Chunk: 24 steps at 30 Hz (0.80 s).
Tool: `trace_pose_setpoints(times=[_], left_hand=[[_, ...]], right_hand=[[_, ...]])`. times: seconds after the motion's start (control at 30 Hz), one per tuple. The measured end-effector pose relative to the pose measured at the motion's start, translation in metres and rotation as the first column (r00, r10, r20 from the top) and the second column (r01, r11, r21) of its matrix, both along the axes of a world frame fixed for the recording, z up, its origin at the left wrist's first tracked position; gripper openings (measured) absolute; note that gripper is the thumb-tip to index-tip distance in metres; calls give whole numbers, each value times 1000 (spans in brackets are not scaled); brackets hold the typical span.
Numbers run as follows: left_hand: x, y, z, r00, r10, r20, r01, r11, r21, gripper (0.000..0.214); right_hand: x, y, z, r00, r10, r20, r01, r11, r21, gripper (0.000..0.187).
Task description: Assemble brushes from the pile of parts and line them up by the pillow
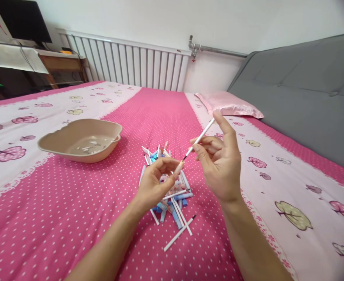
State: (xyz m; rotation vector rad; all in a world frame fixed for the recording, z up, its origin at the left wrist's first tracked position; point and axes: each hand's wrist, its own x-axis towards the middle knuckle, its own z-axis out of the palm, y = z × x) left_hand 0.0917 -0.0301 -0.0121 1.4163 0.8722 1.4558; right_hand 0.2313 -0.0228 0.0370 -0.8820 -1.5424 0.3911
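Note:
In the head view my right hand [223, 168] is closed on a thin white stick [203, 134] with a dark, pointed tip. The thumb and fingers pinch it low down, while the index fingertip rests at its upper end. My left hand [156, 183] pinches a short, pale tube [179, 168]. The stick's dark tip meets the upper end of this tube; whether it is inside I cannot tell. Below both hands lies a loose pile of pale blue pen barrels [177, 219], blue caps and white sticks, partly covered by my left hand. One dark-tipped white stick [178, 235] lies nearest me.
A beige plastic basin [78, 158] with several small white pieces inside stands left of the pile on the pink dotted bedspread [107, 207]. Farther back are a pink pillow [230, 104], a grey padded headboard [300, 82], a white radiator [131, 62] and a desk with a monitor [22, 21].

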Motion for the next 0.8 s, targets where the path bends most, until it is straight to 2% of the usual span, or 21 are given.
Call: trace_pose_setpoints(times=[0.13, 0.23, 0.37, 0.43, 0.53, 0.6, 0.67, 0.73, 0.8], left_hand=[[-1, 0, 1, 997, -11, 71, 13, 1000, -21, 18], [-2, 0, 3, 990, -31, 139, 40, 997, -62, 21], [-5, 1, 3, 976, -2, 220, 25, 994, -102, 24], [-8, 3, 2, 971, 28, 238, -5, 995, -99, 23], [-14, 8, 1, 964, 66, 257, -46, 996, -82, 25], [-19, 12, 2, 954, 129, 272, -114, 991, -72, 28], [-25, 16, 3, 935, 225, 275, -214, 974, -69, 31], [-30, 19, 4, 903, 341, 261, -336, 940, -62, 33], [-35, 21, 4, 857, 459, 237, -460, 886, -54, 32]], right_hand=[[-1, -2, 1, 994, 38, 100, -29, 996, -88, 61], [0, -1, 0, 976, 106, 192, -87, 991, -106, 52], [2, 1, -2, 901, 243, 359, -198, 967, -159, 41], [2, 0, -1, 886, 276, 373, -222, 958, -181, 42], [5, 0, 1, 926, 234, 295, -188, 966, -178, 51], [8, 2, 1, 958, 159, 237, -118, 977, -178, 57], [12, 6, -1, 968, 96, 231, -45, 975, -219, 49], [14, 10, -4, 954, 90, 288, -5, 959, -285, 36], [13, 14, -8, 913, 138, 384, 2, 940, -342, 30]])
